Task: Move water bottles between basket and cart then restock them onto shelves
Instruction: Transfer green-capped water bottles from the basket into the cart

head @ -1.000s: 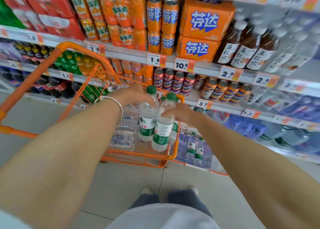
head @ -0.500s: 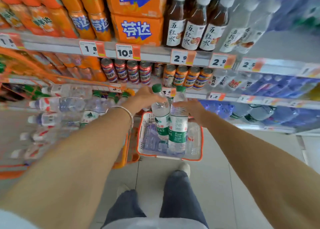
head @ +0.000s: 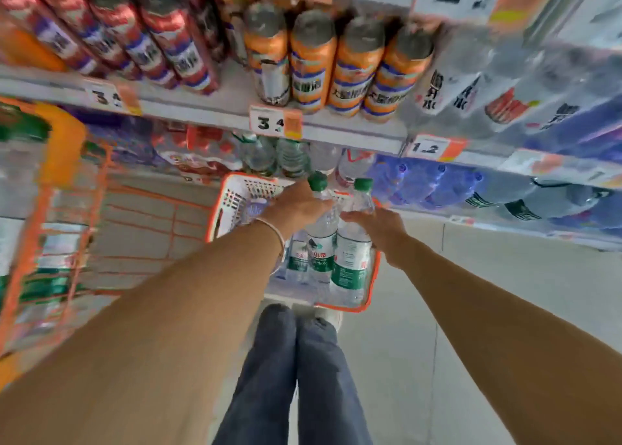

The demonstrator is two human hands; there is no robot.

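So here we've got both arms stretched out over the white plastic basket with the orange rim [head: 237, 197], which sits on the pale tiled floor [head: 505, 293] right in front of the grey metal shelves [head: 202, 114]. Our left hand [head: 296, 205], thin silver bracelet [head: 276, 234] on the wrist, is wrapped around the neck of a clear plastic water bottle with a green cap and green label [head: 321, 241]. Our right hand [head: 378, 225] grips a second clear green-capped water bottle [head: 351, 262] the same way, just under the cap. Both bottles hang roughly upright, side by side and about touching, with their lower halves down inside the basket. We can't tell if they're resting on the bottom. More bottles lie in there under them, pretty blurry. Off to the left is the orange wire cart [head: 67, 151], with bottles in it, all smeared. The shelf edge carries a white-and-orange price tag [head: 274, 123], with tall orange cans [head: 313, 64] and red cans [head: 168, 47] above it and blue-wrapped bottles [head: 420, 185] lower right. Our dark blue jeans [head: 303, 377] show at the bottom.
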